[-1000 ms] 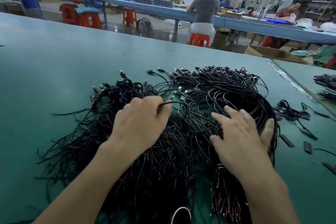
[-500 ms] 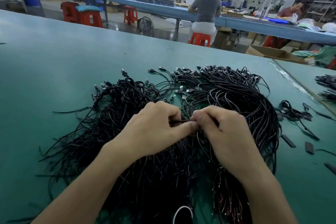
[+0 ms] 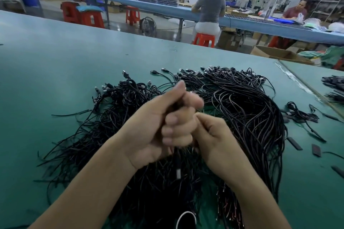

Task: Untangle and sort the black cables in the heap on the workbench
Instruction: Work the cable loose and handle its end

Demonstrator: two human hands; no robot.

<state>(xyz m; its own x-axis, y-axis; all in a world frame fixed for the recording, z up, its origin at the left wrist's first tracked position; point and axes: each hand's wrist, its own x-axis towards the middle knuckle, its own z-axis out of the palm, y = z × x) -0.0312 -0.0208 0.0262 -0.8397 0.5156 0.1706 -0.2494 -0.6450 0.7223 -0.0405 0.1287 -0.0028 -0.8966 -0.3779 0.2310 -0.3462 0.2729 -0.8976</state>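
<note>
Black cables [image 3: 232,109] heaped mid-surface [image 3: 55,65], near part hidden beneath both forearms. Left hand [image 3: 158,126] fisted round a blurred cable [image 3: 178,165]; right hand [image 3: 214,141] pinched shut, contents unclear. Bare room left and far; scraps [image 3: 301,115] right.

**Both fists over the heap**

My left hand [image 3: 160,126] is curled into a fist, a black cable [image 3: 177,163] running down out of it with a pale plug dangling over the heap [image 3: 242,117]. My right hand [image 3: 214,139] is pinched closed, touching the left's knuckles; what it holds is hidden. Green workbench [image 3: 65,61] all around, loose bits [image 3: 299,115] at right.
</note>
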